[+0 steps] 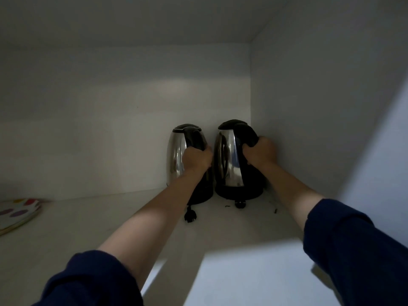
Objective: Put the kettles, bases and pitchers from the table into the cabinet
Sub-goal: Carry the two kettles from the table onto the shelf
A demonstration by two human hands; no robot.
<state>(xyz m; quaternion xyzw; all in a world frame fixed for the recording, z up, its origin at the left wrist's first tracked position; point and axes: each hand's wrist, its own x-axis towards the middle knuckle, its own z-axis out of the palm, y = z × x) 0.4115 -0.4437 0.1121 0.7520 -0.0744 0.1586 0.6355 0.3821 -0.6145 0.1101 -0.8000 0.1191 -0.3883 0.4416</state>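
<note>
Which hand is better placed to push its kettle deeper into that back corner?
Probably the right hand: its kettle stands nearest the corner, beside the cabinet's side wall. The left hand grips the other kettle, farther from it.

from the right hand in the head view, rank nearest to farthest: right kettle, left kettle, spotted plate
1. right kettle: in the back right corner, its handle gripped by the right hand.
2. left kettle: just to the left of the first, held by the left hand.
3. spotted plate: far left on the shelf, at the picture's edge.
</note>
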